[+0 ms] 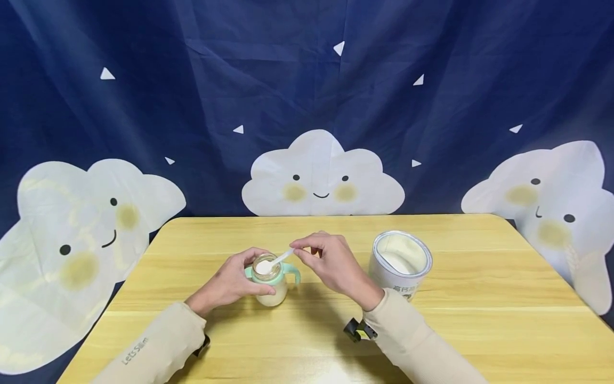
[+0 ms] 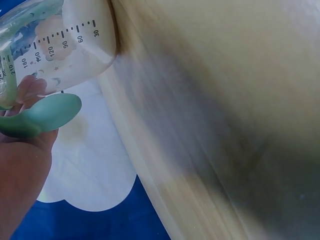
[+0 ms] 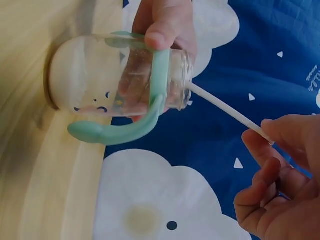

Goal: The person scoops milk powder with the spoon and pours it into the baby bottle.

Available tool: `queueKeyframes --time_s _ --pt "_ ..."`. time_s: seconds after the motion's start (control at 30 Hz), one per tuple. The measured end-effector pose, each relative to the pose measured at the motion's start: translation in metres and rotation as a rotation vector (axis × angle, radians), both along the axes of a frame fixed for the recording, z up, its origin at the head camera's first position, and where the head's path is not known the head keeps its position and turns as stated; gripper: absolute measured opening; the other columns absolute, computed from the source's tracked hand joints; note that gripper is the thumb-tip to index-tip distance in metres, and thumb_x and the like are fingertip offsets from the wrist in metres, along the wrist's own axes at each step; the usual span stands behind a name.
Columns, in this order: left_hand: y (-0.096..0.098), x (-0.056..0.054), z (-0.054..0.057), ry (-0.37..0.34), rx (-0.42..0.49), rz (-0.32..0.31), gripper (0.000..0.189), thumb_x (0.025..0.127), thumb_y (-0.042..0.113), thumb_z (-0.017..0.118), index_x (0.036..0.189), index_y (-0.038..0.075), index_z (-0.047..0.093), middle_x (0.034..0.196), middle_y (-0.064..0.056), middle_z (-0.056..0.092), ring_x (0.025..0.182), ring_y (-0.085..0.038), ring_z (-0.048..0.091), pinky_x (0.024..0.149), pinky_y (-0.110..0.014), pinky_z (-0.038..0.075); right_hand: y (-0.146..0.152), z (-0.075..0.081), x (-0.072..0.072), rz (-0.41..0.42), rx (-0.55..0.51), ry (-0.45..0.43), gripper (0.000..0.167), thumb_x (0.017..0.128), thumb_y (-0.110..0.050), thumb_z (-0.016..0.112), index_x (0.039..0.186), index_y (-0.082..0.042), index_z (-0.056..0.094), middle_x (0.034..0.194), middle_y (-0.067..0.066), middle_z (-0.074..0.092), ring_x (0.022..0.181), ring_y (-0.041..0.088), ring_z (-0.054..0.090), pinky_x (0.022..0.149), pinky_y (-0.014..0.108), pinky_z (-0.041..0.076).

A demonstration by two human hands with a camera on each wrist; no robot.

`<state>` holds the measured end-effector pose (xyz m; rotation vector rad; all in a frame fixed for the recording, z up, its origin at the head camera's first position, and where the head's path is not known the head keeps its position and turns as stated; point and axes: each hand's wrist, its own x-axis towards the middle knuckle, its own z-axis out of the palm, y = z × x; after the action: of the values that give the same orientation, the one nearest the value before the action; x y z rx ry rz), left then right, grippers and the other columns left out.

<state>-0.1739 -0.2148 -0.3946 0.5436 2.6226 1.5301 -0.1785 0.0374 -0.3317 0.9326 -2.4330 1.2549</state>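
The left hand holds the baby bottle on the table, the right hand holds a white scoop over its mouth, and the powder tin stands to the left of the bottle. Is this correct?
Not fully. In the head view the powder tin stands to the right of the baby bottle, beyond the right hand, not to the left. The rest holds: the left hand holds the bottle on the table, and the right hand holds the white scoop over its mouth.

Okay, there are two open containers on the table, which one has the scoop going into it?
The small handled bottle, gripped by the left hand. The right hand pinches the white scoop over its mouth; the tin stands apart, untouched.
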Motion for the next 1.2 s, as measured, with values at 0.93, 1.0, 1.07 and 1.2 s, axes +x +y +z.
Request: queueKeyframes --time_s 0.93,1.0,1.07,1.2 --pt "0.0 -0.011 0.03 0.003 -0.01 -0.07 0.066 0.084 0.026 0.083 0.137 0.0 0.054 0.138 -0.015 0.058 0.133 -0.033 0.05 0.11 -0.053 0.037 0.012 -0.003 -0.004 -0.088 0.043 -0.062 0.005 0.088 -0.01 0.077 0.091 -0.011 0.08 0.082 -0.004 0.073 0.061 0.01 0.046 0.054 0.022 0.037" --pt "0.002 -0.014 0.036 0.019 0.012 -0.086 0.063 0.089 0.028 0.078 0.138 -0.003 0.053 0.14 -0.017 0.057 0.134 -0.033 0.049 0.11 -0.053 0.037 0.013 -0.002 -0.004 -0.081 0.032 -0.063 0.005 0.088 -0.01 0.077 0.091 -0.01 0.08 0.081 -0.004 0.072 0.059 0.009 0.045 0.052 0.022 0.036" --pt "0.005 -0.015 0.042 0.041 0.023 -0.102 0.059 0.093 0.029 0.074 0.138 -0.004 0.053 0.14 -0.018 0.056 0.133 -0.034 0.049 0.11 -0.053 0.038 0.014 -0.001 -0.004 -0.07 0.015 -0.07 0.005 0.088 -0.01 0.076 0.091 -0.009 0.08 0.08 -0.004 0.072 0.058 0.008 0.045 0.052 0.021 0.036" --pt "0.012 -0.017 0.053 0.052 0.017 -0.086 0.054 0.096 0.03 0.069 0.137 -0.001 0.054 0.139 -0.016 0.057 0.132 -0.032 0.051 0.109 -0.053 0.039 0.018 0.003 -0.004 -0.056 0.006 -0.083 0.005 0.09 -0.012 0.075 0.092 -0.01 0.08 0.081 -0.005 0.072 0.061 0.007 0.048 0.054 0.022 0.04"
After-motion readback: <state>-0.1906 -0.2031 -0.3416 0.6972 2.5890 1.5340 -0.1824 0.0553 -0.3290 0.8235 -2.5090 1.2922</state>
